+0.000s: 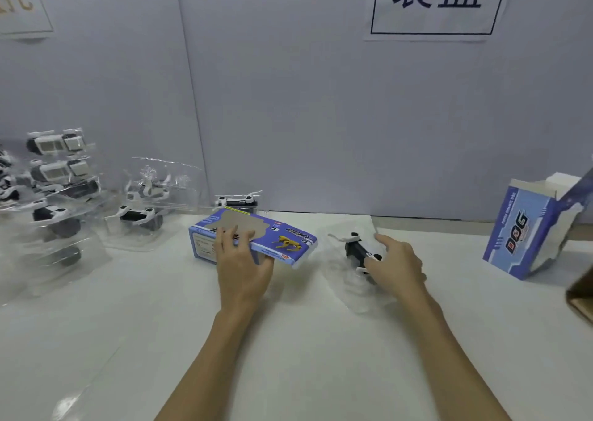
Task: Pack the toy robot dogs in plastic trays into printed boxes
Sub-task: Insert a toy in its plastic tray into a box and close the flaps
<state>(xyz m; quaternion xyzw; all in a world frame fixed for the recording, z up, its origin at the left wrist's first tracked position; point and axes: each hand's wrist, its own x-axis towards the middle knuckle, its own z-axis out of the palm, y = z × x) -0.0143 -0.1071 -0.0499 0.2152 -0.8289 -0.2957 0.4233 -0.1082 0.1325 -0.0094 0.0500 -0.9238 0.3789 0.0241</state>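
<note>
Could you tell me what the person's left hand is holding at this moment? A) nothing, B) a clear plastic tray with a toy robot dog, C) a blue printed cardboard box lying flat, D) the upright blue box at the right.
C: the left hand grips the flat blue printed cardboard box, fingers over its top face, thumb beneath its near edge.
</note>
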